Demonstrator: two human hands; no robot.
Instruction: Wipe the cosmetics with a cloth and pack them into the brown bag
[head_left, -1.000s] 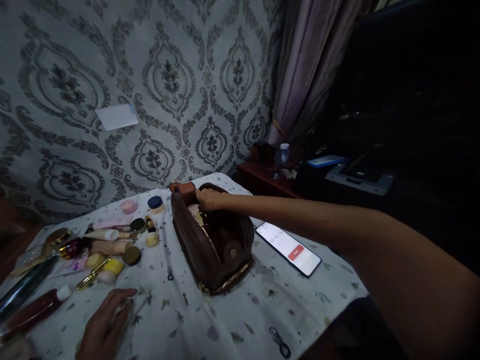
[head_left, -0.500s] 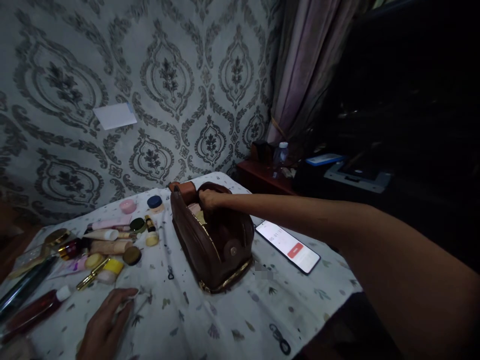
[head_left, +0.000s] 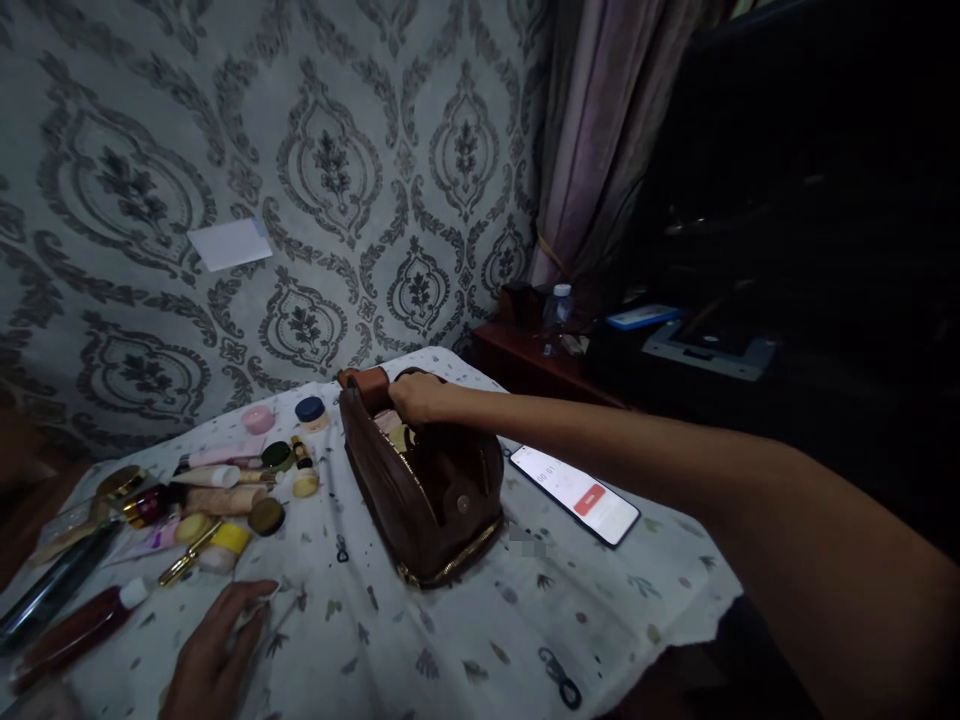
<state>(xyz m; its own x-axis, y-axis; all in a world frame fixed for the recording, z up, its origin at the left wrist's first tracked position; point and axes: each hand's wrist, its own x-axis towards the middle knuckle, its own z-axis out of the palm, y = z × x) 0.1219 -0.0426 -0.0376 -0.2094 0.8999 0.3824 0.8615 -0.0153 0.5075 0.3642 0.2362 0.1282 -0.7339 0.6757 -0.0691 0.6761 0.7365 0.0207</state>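
One brown bag point(head_left: 386, 495) stands with its mouth open, near the far corner of the desk point(head_left: 480, 670). Its sides look soft, like leather, so I judge that it bends easily and is not fragile; the thicker rim is probably the surest place to hold. The right hand point(head_left: 416, 398) is at the far rim, fingers curled; what they pinch, I cannot tell. The left hand point(head_left: 214, 645) lies near the gold tube point(head_left: 187, 555), half bent; its grip is unclear.

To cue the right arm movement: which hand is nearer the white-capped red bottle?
Left. The left hand is just right of the bottle; the right hand is farther off, at the brown bag.
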